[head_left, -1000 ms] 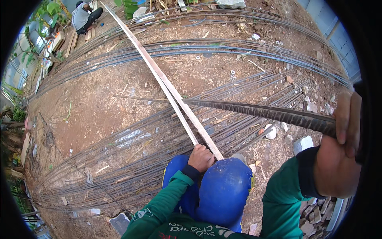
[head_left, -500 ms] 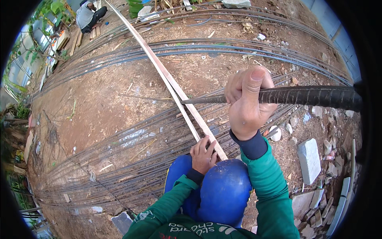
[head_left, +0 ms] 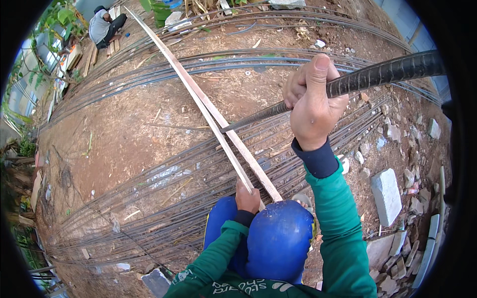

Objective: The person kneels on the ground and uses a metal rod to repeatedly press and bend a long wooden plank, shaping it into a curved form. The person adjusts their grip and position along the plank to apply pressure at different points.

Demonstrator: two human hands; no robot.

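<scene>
My right hand (head_left: 313,107) is closed round a long dark ribbed steel bar (head_left: 377,74), raised at the right and sloping down to the wooden strips. The bar's far part passes at the narrow split between two long pale wooden strips (head_left: 201,97), which run diagonally from the upper left toward me. My left hand (head_left: 247,197) grips the nearer, left strip low down, beside my blue-clad knee (head_left: 278,241); its fingers are partly hidden behind the wood. Many thinner steel bars (head_left: 159,208) lie in rows on the dirt beneath.
A crouching person (head_left: 104,30) works among short boards at the upper left. More long bars (head_left: 268,63) cross the upper ground. Stone blocks (head_left: 386,196) and rubble lie at the right, a pale wall (head_left: 392,15) beyond. Plants (head_left: 64,25) line the left edge.
My right hand has come in from the far right edge and risen, lifting the bar's near part. My left hand loosened, shifted and closed again on the strip.
</scene>
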